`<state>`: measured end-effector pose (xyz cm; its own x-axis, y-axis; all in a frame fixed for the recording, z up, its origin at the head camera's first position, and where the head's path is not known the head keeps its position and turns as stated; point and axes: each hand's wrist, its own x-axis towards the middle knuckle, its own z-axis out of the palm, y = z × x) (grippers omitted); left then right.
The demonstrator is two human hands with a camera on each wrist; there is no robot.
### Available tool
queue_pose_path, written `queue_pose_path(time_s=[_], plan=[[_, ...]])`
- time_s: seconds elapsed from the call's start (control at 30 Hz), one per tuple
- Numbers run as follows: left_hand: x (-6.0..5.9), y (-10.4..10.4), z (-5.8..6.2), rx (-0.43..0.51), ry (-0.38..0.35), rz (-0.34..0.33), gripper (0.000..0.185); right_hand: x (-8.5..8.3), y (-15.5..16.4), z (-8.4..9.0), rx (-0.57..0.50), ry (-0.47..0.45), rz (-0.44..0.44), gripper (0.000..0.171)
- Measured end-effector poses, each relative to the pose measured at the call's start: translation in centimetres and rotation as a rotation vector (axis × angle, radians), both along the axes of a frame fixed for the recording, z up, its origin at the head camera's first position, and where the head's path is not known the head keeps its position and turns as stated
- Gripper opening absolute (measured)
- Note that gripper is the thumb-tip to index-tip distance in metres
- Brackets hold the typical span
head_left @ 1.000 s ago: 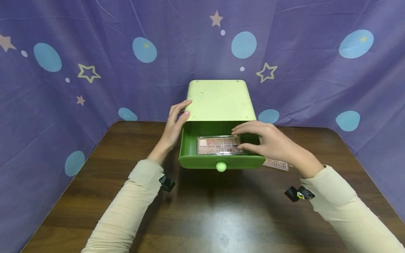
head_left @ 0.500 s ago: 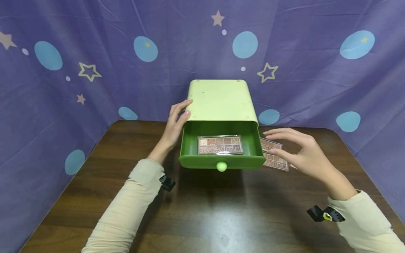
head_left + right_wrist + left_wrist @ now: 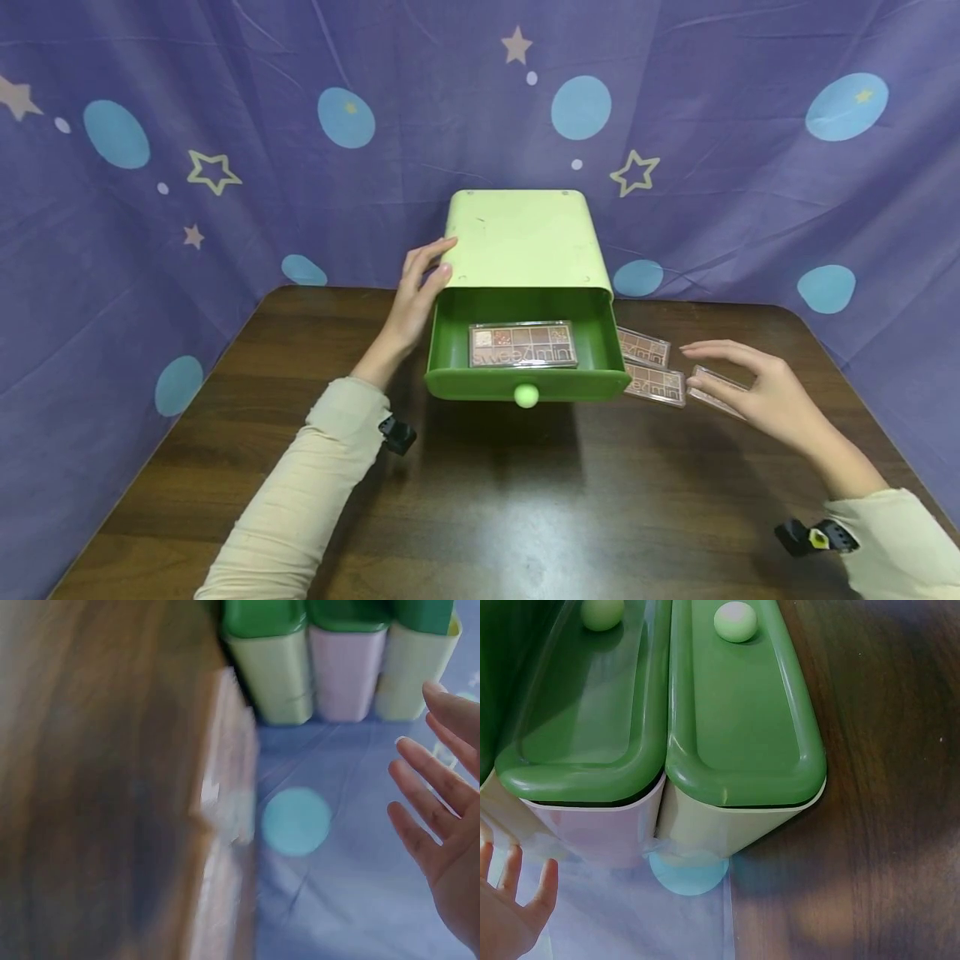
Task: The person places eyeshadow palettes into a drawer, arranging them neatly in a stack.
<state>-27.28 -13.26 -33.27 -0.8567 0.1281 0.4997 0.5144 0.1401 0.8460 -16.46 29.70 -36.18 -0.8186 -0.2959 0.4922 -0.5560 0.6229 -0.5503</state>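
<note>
A dark brown wooden table point(image 3: 480, 500) stands against a purple cloth backdrop with blue dots and stars point(image 3: 225, 125). At the table's far middle sits a pale green plastic drawer cabinet point(image 3: 521, 237), its dark green drawer point(image 3: 525, 379) pulled out toward the person. Inside the drawer lies a clear-lidded eyeshadow palette with brown shades point(image 3: 522, 344).

The left hand point(image 3: 416, 304) rests against the cabinet's left side, fingers straight and thumb up at the top edge, gripping nothing. The right hand point(image 3: 757, 392) hovers low over the table to the right of the drawer, fingers extended and loosely spread, thumb beneath; it holds nothing. Its fingertips reach the third palette point(image 3: 716, 392), the farthest from the drawer; two more palettes point(image 3: 652, 371) lie just beside the drawer's right wall.

A second ago the right hand was over the drawer at the palette inside; it has since swung right and the palette stays in the drawer.
</note>
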Motion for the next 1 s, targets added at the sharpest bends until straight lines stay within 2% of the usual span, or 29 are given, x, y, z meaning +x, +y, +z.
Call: queue_pose_path(time_s=[0.17,0.27,0.43,0.57,0.7,0.87,1.0], plan=[[0.2,0.1,0.1,0.001,0.001,-0.006,0.048,0.5,2.1,-1.7,0.007,-0.114,-0.105,0.034],[0.2,0.1,0.2,0.006,0.004,-0.01,0.047,0.7,3.4,-2.7,0.033,-0.144,-0.154,0.034],[0.2,0.2,0.2,0.006,0.003,-0.009,0.047,1.0,5.9,-4.0,0.118,-0.201,-0.217,0.036],[0.2,0.2,0.2,0.006,-0.002,-0.01,0.048,1.0,7.7,-4.8,0.147,-0.248,-0.26,0.041],[0.2,0.2,0.2,0.009,-0.01,-0.012,0.048,0.9,9.1,-5.6,0.177,-0.289,-0.268,0.047],[0.2,0.2,0.2,0.012,-0.009,-0.013,0.047,0.7,10.2,-6.6,0.218,-0.291,-0.216,0.052],[0.2,0.2,0.2,0.017,-0.002,-0.009,0.046,0.4,10.6,-7.0,0.243,-0.308,-0.214,0.056]])
